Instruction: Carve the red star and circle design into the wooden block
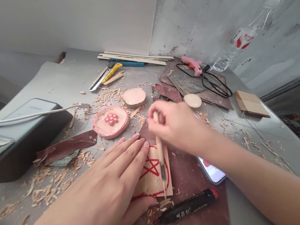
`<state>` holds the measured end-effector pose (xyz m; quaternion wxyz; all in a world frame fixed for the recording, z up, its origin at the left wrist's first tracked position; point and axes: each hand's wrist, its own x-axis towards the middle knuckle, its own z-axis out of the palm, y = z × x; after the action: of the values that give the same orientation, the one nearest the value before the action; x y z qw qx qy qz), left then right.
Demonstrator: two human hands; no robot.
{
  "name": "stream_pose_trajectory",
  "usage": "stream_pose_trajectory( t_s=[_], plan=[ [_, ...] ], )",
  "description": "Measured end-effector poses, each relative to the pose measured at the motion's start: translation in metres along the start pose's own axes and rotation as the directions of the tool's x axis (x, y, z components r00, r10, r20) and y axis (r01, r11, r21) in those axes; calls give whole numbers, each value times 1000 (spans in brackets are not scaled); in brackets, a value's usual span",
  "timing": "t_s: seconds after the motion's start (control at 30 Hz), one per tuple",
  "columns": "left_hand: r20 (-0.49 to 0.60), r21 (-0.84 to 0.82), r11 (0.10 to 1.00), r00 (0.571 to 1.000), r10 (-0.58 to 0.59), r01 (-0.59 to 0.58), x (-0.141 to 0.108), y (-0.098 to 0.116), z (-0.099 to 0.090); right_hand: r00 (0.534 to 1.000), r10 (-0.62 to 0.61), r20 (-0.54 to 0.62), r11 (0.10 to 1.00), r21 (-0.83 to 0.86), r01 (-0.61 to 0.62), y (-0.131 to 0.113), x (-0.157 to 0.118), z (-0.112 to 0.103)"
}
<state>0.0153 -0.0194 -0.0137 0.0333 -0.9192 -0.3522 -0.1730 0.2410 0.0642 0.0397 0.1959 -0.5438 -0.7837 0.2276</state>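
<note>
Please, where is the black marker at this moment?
In the head view, the black marker lies near the bottom, slightly right of centre, on the brown sheet, just nearer to the person than the wooden board and the phone.

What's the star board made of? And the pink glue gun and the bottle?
The star board looks like bare, smooth wood: it's pale tan under the red lines. The glue gun seems to be smooth plastic, since its pink body is evenly colored. The bottle is probably clear, shiny plastic: the wall shows through it.
</note>
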Motion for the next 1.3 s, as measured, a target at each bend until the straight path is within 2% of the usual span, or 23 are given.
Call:
stream_pose_trajectory(
  t_s=[0.1, 0.2, 0.3, 0.4, 0.67, 0.77, 0.87, 1.2, 1.3],
  plan=[
    [3, -31, 1000, 1000, -2, 2, 1, 0, 0, 998, -37, 46, 999, 23, 36, -12, -9, -1],
    [13, -62, 998, 1000, 11, -10, -2, -4, 2, 993, -87, -76, 995, 37, 90, -15, -13, -12],
    [20, -69, 998, 1000, 4, -2, -5, -8, 4, 968, -131, -212, 991, 12, 137, -8, -11, -21],
    [27, -75, 997, 1000, 11, -9, -6, -8, 4, 952, -154, -265, 987, 11, 162, 1, -7, -21],
    [-13, -8, 1000, 1000, 15, -15, -1, -3, 1, 971, -123, -204, 990, 36, 133, 8, -1, -7],
    [10, -16, 1000, 1000, 16, -16, -1, -2, 1, 982, -119, -145, 991, 39, 126, 7, -2, -4],
    [23, -25, 1000, 1000, 10, -9, -2, -3, 1, 982, -119, -146, 992, 21, 123, 7, -3, -3],
    [44, -49, 999, 999, -6, 8, -6, -6, 4, 994, -6, -112, 999, 37, 10, 6, -12, 1],
    [48, -49, 999, 999, 8, -6, -5, -6, 5, 998, 30, -54, 997, 74, -26, 0, -19, 6]
  ],
)
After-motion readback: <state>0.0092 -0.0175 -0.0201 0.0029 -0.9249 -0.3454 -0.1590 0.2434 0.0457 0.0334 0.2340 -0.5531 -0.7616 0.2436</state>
